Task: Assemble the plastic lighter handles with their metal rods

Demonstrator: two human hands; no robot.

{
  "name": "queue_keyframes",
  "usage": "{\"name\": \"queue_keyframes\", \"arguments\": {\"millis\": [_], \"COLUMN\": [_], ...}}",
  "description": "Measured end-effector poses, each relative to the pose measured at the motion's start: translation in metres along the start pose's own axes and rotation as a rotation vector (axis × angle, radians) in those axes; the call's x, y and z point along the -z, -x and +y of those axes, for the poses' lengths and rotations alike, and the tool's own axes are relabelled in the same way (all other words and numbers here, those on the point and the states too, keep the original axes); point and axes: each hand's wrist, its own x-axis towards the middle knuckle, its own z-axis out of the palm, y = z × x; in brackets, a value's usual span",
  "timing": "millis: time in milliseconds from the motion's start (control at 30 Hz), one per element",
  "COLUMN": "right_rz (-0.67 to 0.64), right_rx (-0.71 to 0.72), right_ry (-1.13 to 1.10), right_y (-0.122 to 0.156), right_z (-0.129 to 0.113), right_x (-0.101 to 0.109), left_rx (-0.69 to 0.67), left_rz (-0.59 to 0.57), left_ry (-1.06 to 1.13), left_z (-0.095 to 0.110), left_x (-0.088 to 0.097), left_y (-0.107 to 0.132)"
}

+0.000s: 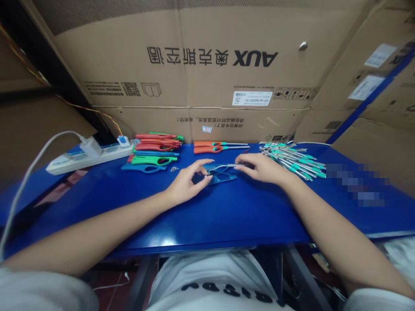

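Observation:
A blue candle lighter handle (pixel 229 176) lies on the table between my two hands, with what looks like another blue handle piece behind it. My left hand (pixel 184 185) is closed at its left end, thumb and fingers pinched on it; small parts at the fingertips are too small to make out. From the right, my right hand (pixel 264 168) pinches a thin metal lighter tube (pixel 231 165) that reaches over the blue pieces. Right of this hand lies a pile of metal tubes with teal collars (pixel 296 160). A few small springs (pixel 174 169) rest left of the handle.
Two orange lighters with metal tubes (pixel 209 149) lie at the back. A stack of red, green and blue handles (pixel 155 147) stands at the left, beside a white power strip (pixel 113 154) with cables. A cardboard wall (pixel 201 82) closes off the blue table (pixel 207 216).

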Motion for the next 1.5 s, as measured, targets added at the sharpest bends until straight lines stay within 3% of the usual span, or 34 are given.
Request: {"name": "queue_keyframes", "arguments": {"millis": [133,267,533,800,1167,1333,1500], "right_rz": [-0.163,-0.302,-0.274,-0.292,-0.273,-0.252,-0.225], "right_rx": [0.019,-0.086,-0.212,-0.191,-0.168,-0.106,0.026], "right_ry": [-0.229,-0.432,-0.57,-0.367,-0.286,-0.247,0.013], "right_y": [0.0,0.001,0.003,0.001,0.001,0.0,-0.004], "right_z": [0.0,-0.003,0.014,0.021,0.026,0.023,0.015], "right_x": [0.002,0.008,0.009,0.003,0.001,0.0,-0.001], "left_rx": [0.036,0.06,0.037,-0.013,-0.055,-0.044,-0.048], "left_rz": [0.079,0.082,-0.06,-0.127,-0.195,-0.193,-0.183], "left_ry": [0.051,0.012,-0.057,-0.108,-0.134,-0.131,-0.129], "left_z": [-0.002,-0.008,-0.015,-0.016,-0.015,-0.016,-0.017], "left_x": [0.001,0.002,0.002,0.002,0.001,0.001,-0.001], "left_y": [-0.003,-0.005,-0.006,-0.005,-0.007,-0.007,-0.008]}}
